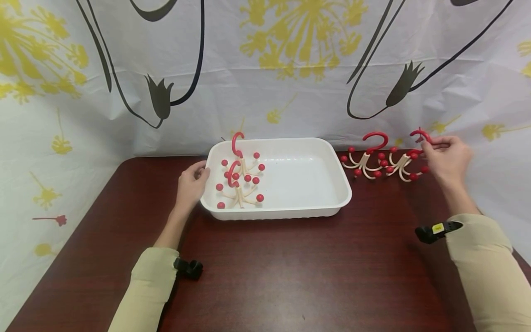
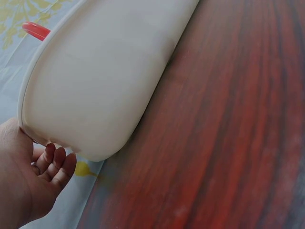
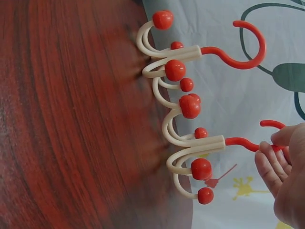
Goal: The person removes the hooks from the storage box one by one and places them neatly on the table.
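Observation:
My left hand [image 1: 192,186] holds the left end of a white plastic tray [image 1: 275,215], thumb at the rim and fingers curled under it in the left wrist view. Two hooked hangers with cream arms and red ball tips stand in the tray's left part, a back hanger [image 1: 243,164] and a front hanger [image 1: 239,195]. Right of the tray, two more such hangers stand side by side on the table. My right hand [image 1: 449,159] pinches the red hook of the right-hand hanger [image 3: 209,142]. The other hanger [image 3: 190,53] stands beside it, untouched.
The dark red wooden table [image 1: 307,272] extends in front of the tray. Behind it hangs a white cloth [image 1: 265,106] with yellow and grey flower prints. A black wrist camera [image 1: 188,268] sits on the left sleeve, another camera [image 1: 437,232] on the right.

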`<state>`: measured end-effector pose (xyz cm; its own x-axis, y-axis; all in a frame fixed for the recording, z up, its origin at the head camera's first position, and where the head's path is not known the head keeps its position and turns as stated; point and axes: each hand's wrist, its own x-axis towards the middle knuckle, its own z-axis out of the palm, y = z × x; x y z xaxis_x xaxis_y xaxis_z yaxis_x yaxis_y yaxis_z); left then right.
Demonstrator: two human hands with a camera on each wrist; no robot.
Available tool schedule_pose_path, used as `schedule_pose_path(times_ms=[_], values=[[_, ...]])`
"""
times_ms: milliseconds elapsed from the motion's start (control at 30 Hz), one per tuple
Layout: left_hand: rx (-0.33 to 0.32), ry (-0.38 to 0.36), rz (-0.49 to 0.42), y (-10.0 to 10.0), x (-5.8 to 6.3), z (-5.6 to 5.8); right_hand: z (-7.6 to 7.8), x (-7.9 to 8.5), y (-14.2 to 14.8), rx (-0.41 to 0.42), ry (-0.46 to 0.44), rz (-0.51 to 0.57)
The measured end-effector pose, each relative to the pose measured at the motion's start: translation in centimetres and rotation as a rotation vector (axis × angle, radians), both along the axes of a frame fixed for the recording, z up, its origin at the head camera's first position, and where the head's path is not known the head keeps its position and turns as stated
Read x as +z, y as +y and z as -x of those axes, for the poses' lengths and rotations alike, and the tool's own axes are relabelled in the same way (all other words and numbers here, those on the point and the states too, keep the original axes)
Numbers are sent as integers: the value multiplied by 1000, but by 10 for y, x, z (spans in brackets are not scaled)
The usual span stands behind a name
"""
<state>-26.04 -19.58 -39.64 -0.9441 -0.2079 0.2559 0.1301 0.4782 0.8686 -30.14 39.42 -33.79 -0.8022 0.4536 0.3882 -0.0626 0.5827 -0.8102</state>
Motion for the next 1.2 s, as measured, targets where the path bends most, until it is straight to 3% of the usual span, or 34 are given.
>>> schedule_pose_path(times_ms=[467,900,1200], values=[[-5,-1,-3,0,-1,-1,2,-1,-1,49,-23,-2],[-8,-20,-2,-1,-1,0,-2,3,0,137,-19,92],[-9,-21,-1,-2,-2,1,-8,11,-2,100,34,63]])
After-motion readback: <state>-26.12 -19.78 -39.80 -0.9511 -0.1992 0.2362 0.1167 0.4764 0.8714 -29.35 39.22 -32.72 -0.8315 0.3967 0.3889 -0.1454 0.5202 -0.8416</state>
